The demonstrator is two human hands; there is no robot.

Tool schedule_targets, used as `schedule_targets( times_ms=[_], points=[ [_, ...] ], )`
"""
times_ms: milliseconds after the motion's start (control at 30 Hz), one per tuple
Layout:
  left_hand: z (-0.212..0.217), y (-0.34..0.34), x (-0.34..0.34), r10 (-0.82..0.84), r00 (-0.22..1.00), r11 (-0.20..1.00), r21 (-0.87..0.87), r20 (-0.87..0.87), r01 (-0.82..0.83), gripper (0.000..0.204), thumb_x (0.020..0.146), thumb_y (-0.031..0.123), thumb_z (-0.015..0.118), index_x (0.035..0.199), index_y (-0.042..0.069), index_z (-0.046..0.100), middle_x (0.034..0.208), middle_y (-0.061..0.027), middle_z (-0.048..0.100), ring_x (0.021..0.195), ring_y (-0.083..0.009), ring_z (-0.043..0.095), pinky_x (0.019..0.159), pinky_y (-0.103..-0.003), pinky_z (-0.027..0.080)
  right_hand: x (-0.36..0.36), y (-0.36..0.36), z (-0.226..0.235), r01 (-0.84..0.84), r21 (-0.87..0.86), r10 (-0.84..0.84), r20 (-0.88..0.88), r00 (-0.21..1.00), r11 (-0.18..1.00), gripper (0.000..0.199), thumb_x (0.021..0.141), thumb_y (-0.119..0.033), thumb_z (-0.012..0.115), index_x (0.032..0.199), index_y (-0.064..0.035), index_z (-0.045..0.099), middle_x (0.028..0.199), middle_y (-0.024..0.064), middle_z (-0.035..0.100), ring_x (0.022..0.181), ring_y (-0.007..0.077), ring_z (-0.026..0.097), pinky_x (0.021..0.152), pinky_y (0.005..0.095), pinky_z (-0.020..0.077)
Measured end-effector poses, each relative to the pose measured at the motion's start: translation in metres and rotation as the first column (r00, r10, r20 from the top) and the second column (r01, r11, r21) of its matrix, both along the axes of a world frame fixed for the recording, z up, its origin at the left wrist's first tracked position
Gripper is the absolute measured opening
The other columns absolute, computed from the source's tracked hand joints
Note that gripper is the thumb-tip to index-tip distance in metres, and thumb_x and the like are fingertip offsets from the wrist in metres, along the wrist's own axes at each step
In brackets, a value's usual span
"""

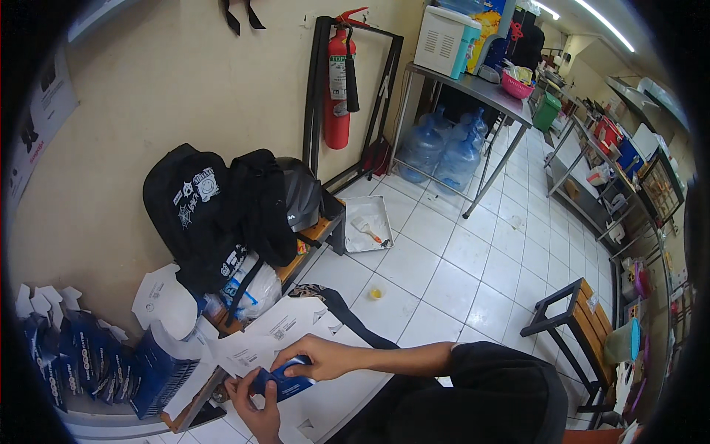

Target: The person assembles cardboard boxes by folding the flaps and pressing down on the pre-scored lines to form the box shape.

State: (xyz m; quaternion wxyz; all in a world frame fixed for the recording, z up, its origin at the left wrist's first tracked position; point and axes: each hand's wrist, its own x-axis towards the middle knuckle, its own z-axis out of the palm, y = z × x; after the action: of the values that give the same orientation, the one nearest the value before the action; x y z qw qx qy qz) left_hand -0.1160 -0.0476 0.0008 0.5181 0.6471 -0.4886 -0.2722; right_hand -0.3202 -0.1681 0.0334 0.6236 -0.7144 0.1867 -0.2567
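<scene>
A small dark-blue piece of printed card (291, 385), partly bent, is between my two hands. My left hand (255, 408) grips its near left end with thumb and fingers. From above, my right hand (319, 359) pinches its upper edge, and my fingers cover part of it. Beneath my hands lie flat white cardboard blanks (336, 396) with cut slots and small print. Beside them, to the left, stands a larger blue carton (164, 370) with white flaps raised. Several blue cartons (74, 362) with open white flaps stand packed together at the far left.
A black backpack (196, 214) and a dark helmet (302, 196) rest on a wooden bench against the wall. Beyond are a fire extinguisher (338, 96), a white tray (362, 229) with a brush, and a steel table (473, 87) over water jugs. A wooden stool (580, 318) stands at right.
</scene>
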Motion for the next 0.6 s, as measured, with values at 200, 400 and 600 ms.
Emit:
schedule_targets(
  times_ms=[200,400,600],
  points=[
    [-0.016,0.016,0.011,-0.025,0.992,0.997,-0.074,0.121,0.034,0.044,0.074,0.019,0.09,0.113,0.007,0.074,0.107,-0.0132,0.054,0.111,-0.033,0.056,0.108,-0.045,0.037,0.011,-0.002,-0.012,0.041,-0.114,-0.038,0.035,0.999,0.993,0.025,0.093,-0.008,0.073,0.117,-0.0037,0.068,0.1,0.0162,0.073,0.099,0.0258,0.07,0.094,0.0363,0.0496],
    [0.036,0.012,-0.007,-0.13,0.922,0.991,0.081,0.364,0.107,0.064,0.062,0.017,0.095,0.12,0.011,0.069,0.116,-0.0155,0.047,0.105,-0.0339,0.056,0.093,-0.042,0.05,0.007,0.014,0.034,0.086,0.041,-0.081,-0.11,0.991,0.995,0.051,0.09,-0.006,0.078,0.135,-0.0044,0.053,0.083,0.0041,0.071,0.086,0.0205,0.068,0.091,0.029,0.0473],
    [0.036,0.018,0.033,0.161,0.882,0.981,-0.167,0.442,-0.095,0.065,0.057,0.004,0.091,0.118,0.011,0.069,0.114,-0.0149,0.051,0.104,-0.033,0.06,0.093,-0.04,0.051,0.017,0.006,0.032,0.377,-0.479,-0.351,0.146,0.925,0.793,0.053,0.085,-0.012,0.081,0.131,-0.0006,0.056,0.12,0.0155,0.066,0.112,0.0231,0.06,0.094,0.0371,0.0452]
  ],
)
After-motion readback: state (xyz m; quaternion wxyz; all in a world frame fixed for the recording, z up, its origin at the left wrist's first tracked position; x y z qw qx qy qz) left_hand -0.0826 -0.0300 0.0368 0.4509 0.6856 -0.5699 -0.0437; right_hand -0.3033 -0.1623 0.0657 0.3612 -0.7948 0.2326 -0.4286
